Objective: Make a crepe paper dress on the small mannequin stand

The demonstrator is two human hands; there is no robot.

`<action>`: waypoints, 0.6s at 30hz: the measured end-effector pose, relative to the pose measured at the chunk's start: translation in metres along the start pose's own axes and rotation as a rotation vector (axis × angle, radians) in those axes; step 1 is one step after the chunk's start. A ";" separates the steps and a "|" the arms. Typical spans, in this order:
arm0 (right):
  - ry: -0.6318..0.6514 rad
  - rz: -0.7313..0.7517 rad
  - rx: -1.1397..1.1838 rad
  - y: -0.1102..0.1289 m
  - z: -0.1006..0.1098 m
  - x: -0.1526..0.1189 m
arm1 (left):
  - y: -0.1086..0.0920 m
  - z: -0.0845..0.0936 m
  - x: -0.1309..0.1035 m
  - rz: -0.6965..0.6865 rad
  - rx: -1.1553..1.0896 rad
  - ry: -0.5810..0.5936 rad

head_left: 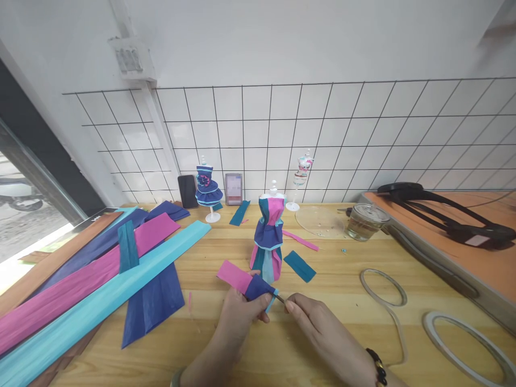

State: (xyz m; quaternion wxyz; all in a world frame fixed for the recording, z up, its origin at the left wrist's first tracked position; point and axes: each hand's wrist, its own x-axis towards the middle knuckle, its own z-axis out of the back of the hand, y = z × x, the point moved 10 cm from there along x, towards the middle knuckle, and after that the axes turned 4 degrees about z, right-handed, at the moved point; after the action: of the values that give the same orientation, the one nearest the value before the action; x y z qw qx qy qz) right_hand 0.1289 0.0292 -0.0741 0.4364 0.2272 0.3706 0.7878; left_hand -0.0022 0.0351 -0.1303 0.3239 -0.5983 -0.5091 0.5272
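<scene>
My left hand [242,312] pinches a layered paper piece, with a pink part [234,276] to the left and a dark blue part [259,287] under my thumb. A light blue edge [272,300] shows at its right end. Between the fingertips of my right hand [318,321] is a thin dark tool [279,297], its tip touching the paper by the light blue edge. Just behind my hands stands a small mannequin [269,231] upright, dressed in pink, teal and blue paper.
Long coloured paper strips [161,269] lie at the left. Two more mannequins [208,185], phones [187,191] and a round clear plate [320,221] are at the back. A teal piece [300,266] lies right of centre, with a glass cup [366,221] and tape rolls [382,286] farther right.
</scene>
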 end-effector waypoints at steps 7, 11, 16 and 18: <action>-0.011 0.003 -0.021 -0.003 -0.001 0.001 | 0.004 -0.002 0.004 -0.017 -0.033 0.038; -0.019 -0.004 -0.039 -0.005 0.000 0.001 | 0.003 -0.003 0.005 -0.013 -0.083 0.039; -0.023 -0.012 -0.039 -0.007 0.001 0.000 | 0.000 -0.003 0.003 -0.027 -0.081 0.025; -0.025 -0.012 -0.023 -0.006 0.002 0.000 | 0.001 -0.002 0.003 -0.027 -0.047 0.023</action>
State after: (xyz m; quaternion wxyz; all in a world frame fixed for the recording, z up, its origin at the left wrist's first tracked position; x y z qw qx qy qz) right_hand 0.1334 0.0321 -0.0769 0.4485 0.2296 0.3574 0.7864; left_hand -0.0003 0.0383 -0.1316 0.3225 -0.6050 -0.5256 0.5037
